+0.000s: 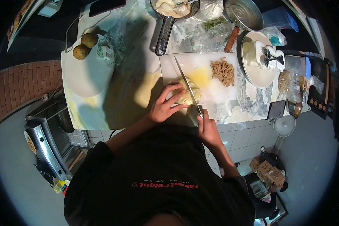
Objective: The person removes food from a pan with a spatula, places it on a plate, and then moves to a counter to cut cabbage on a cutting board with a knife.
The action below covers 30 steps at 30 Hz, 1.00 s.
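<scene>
Head view: a folded dough [196, 91], pale yellow and layered, is seen lying near the front edge of a white cutting board [169, 67], directly ahead of the person's body. It is judged to be soft, light and easily squashed, likely to stick to itself where it is pressed hard; it would best be steadied from the top and side with fingertips, kept back from the cut line, rather than gripped tightly. The left hand [164, 107] is set against the dough's left side, its fingers curled and arched, with the tips pressed onto the fold. The right hand [208, 130] is closed around the handle of a knife [182, 73], just in front of the board's near edge; the long blade is laid across the dough, pointing away from the body. The dough thus lies between the two hands, touched by the left one and by the blade. A heap of cut strips [223, 72] is seen further back on the board, apart from the dough.
</scene>
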Available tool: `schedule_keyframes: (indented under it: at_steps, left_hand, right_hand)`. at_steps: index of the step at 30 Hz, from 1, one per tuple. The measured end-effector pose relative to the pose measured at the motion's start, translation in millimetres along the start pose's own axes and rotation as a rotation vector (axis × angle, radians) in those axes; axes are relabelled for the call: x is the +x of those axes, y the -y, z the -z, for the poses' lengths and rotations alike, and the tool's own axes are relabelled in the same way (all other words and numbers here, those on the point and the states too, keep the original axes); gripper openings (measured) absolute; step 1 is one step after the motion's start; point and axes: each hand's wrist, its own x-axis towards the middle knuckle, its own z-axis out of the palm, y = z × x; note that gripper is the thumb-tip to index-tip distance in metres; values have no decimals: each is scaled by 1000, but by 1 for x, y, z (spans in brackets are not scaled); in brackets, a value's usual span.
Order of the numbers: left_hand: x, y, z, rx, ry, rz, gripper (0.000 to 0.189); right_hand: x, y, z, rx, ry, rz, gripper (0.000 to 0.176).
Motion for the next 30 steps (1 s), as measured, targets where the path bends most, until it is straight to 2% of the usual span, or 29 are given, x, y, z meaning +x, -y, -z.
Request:
schedule_keyframes:
  at_steps: [2,3,9,15,17,21,24,30]
  left_hand:
    - [-1,-3,-1,-35,-51,36,58]
    - [-1,-2,-1,-35,-54,39,58]
    - [-4,1,-6,-75,-79,61,58]
    - [-7,7,-7,-31,-101,-6,52]
    - [-8,6,-9,-70,-109,37,48]
    - [-7,3,-3,-38,-81,58,45]
    - [-7,6,-6,-20,-83,23,44]
    - [-7,9,-7,-91,-56,7,52]
  right_hand:
    - [-1,10,3,-33,34,-124,32]
    - [0,12,1,-35,38,-124,32]
    - [0,5,-8,-172,-38,-2,40]
    - [15,13,-12,-226,-91,126,29]
    - [20,15,-15,-205,-46,-38,20]
    - [27,24,-21,-184,-86,-45,18]
    - [28,20,-25,-272,-129,-27,24]
    - [30,20,-19,-169,-83,-106,29]
